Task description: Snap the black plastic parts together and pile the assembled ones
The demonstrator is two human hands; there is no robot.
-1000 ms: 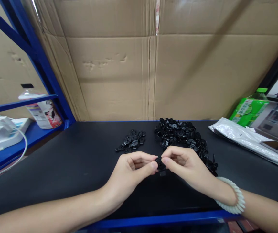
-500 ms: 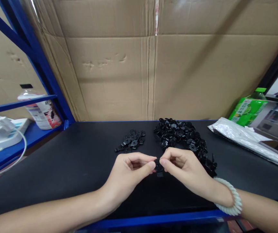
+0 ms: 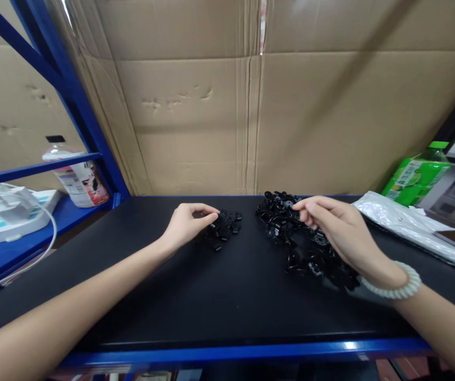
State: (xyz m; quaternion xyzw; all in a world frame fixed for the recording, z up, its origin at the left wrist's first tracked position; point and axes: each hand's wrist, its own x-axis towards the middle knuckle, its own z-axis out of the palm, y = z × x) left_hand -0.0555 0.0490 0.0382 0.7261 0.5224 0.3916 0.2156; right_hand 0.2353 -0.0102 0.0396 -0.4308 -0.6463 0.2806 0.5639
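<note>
My left hand (image 3: 188, 225) is at the small pile of black plastic parts (image 3: 227, 225), thumb and forefinger pinched at its left edge. Whether a part is between those fingertips is hard to tell against the dark pile. Over the larger heap of black parts (image 3: 277, 217) on the right is my right hand (image 3: 330, 225), with a pale coiled band on its wrist. Its fingers are pressed together at the heap's upper side, and anything between them is too small to make out.
The black tabletop (image 3: 172, 312) has a blue front edge. Cardboard (image 3: 188, 121) stands behind it. A blue shelf on the left holds a power strip (image 3: 21, 219) and a bottle (image 3: 79, 180). On the right are a silvery bag (image 3: 402, 217) and a green bottle (image 3: 418, 177).
My hands have moved apart from the front middle, the left to the small pile, the right over the larger heap. The round black part they held between them no longer shows there.
</note>
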